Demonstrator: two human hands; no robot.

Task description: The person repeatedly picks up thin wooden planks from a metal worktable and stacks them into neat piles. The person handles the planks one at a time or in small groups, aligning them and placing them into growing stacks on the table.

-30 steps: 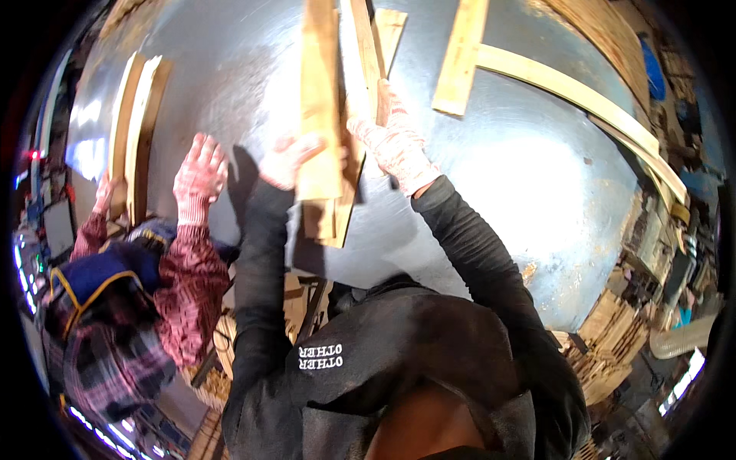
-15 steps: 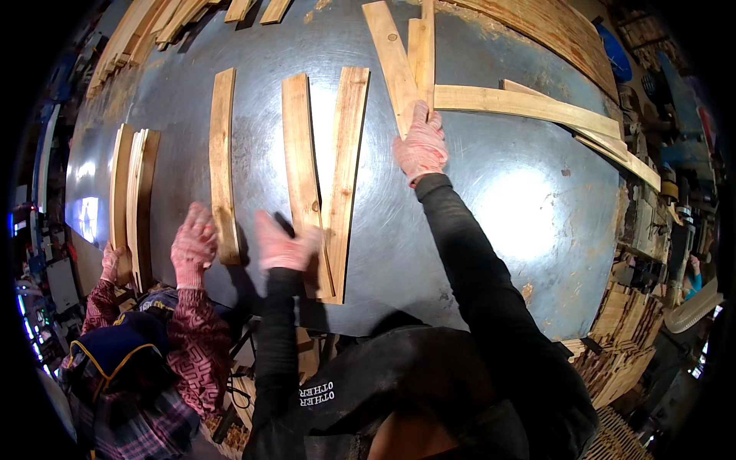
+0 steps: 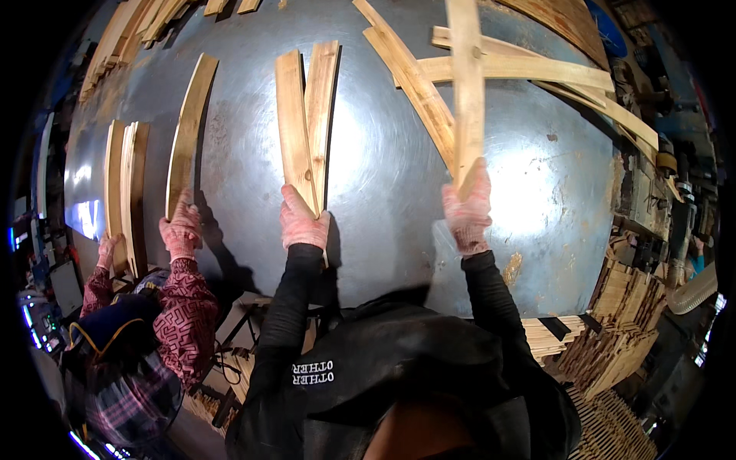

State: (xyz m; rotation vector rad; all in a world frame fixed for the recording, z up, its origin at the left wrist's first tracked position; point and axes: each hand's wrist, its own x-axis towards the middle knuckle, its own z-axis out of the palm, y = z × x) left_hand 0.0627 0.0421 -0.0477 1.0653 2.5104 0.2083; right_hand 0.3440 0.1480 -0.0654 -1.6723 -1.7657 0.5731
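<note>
My left hand (image 3: 304,221), in a pink-and-white glove, is closed round the near end of a wooden board (image 3: 293,115). A second board (image 3: 322,96) runs behind it, fanned apart at the far end; whether the hand grips this one too is hidden. My right hand (image 3: 468,215), gloved alike, grips the near end of another board (image 3: 467,92), which points away from me and is slightly blurred. Just left of that, a slanted board (image 3: 414,88) lies on the metal table (image 3: 383,230). Several more boards (image 3: 529,69) lie crossed beyond my right hand.
At my left, a co-worker's right hand (image 3: 182,226) holds a board (image 3: 192,123); their left hand (image 3: 108,249) touches upright boards (image 3: 134,192). More boards (image 3: 115,46) lie at the far left. Stacked wood pieces (image 3: 613,314) stand beyond the table's right edge.
My right hand has drawn back toward me with one board, leaving another slanted on the table. My left hand has closed on a board. The co-worker's right hand has taken hold of a board.
</note>
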